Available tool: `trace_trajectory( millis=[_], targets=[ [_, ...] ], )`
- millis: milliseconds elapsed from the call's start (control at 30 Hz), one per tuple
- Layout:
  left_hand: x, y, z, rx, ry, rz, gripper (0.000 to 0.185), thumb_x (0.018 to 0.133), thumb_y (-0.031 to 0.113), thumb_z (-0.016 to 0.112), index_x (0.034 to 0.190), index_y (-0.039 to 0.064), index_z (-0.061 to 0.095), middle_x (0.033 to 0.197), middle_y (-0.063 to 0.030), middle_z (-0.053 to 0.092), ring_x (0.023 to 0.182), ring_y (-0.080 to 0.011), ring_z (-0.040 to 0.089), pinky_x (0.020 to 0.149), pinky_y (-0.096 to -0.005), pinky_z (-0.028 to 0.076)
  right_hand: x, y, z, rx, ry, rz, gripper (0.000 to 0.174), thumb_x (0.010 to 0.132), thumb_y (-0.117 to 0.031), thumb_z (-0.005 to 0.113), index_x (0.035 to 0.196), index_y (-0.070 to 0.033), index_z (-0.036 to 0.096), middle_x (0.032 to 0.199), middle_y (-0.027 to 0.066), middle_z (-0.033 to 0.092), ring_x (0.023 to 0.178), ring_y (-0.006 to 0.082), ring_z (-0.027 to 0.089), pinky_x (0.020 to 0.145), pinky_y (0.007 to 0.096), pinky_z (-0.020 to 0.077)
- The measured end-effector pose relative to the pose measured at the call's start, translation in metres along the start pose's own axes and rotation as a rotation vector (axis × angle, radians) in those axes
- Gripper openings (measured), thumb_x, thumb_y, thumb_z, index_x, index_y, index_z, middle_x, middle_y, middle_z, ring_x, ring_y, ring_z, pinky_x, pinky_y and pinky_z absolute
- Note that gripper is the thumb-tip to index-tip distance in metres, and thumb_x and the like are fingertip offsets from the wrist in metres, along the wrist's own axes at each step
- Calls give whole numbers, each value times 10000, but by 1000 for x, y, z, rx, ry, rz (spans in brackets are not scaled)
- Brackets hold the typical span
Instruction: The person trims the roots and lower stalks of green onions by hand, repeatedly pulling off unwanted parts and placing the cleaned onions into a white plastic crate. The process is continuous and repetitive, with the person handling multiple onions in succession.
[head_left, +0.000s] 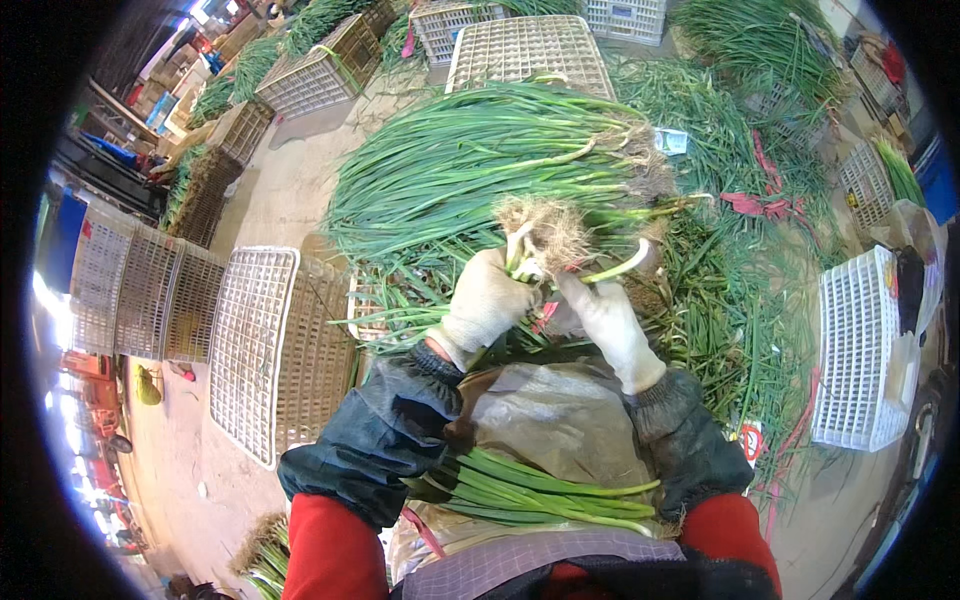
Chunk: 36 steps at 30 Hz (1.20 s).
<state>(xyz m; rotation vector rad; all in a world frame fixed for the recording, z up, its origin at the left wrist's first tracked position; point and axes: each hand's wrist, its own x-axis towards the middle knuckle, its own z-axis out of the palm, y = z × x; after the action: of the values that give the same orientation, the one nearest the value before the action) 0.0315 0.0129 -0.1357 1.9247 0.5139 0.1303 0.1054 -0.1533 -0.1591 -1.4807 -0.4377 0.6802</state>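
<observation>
My left hand (487, 300), in a whitish knit glove, is closed around the base of a bunch of green onions whose pale, stringy roots (551, 232) point up and away from me. My right hand (611, 326), gloved too, has its fingertips at the root end, beside one white bent stalk (626, 262). Whether it grips anything is hard to tell. Just beyond both hands lies a large heap of green onions (480, 157), leaves to the left and roots to the right. More green onions (540, 491) lie across my lap over a plastic apron (555, 420).
Plastic crates stand at the left (255, 352), far side (532, 52) and right (859, 349). Loose leaves and trimmings (780, 300) cover the floor on the right, with pink strips (757, 204) among them. A rooted bunch (266, 547) lies at lower left.
</observation>
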Motion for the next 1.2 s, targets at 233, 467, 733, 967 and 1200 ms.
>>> trace_trajectory(
  millis=[233,467,733,967,1200],
  targets=[
    [-3,14,-14,197,72,-81,237,752,125,733,952,0,701,819,-216,709,791,-376,699,724,-409,546,9,-4,-74,570,304,123,274,951,-253,634,1050,0,673,799,63,675,665,104,606,628,277,515],
    [13,-29,-11,90,21,-91,262,779,35,781,1027,4,701,857,-30,723,724,-130,640,680,-303,528,9,66,-78,-1444,73,-242,730,897,-438,658,1500,-110,409,1470,161,480,1385,376,400,1163,504,289],
    [15,-21,-9,19,8,-117,303,780,18,785,1068,1,695,889,-28,722,734,-117,629,684,-281,520,-5,71,-81,-1605,-337,-270,637,918,-442,613,1448,-107,500,1482,175,472,1403,342,364,1200,496,223],
    [13,-25,-6,127,-4,-125,270,789,43,759,1046,-14,698,887,-39,726,780,-122,647,727,-299,532,-2,-16,-12,-1379,318,-973,293,705,-284,815,917,-105,722,1041,99,679,1238,366,548,1188,511,283],
    [-7,15,-15,310,30,-190,301,757,154,800,987,-12,702,836,-105,727,747,-192,677,712,-349,531,30,-36,-68,-1432,0,-843,101,810,-234,750,842,-140,734,864,33,728,1112,273,646,1205,554,224]
  ],
)
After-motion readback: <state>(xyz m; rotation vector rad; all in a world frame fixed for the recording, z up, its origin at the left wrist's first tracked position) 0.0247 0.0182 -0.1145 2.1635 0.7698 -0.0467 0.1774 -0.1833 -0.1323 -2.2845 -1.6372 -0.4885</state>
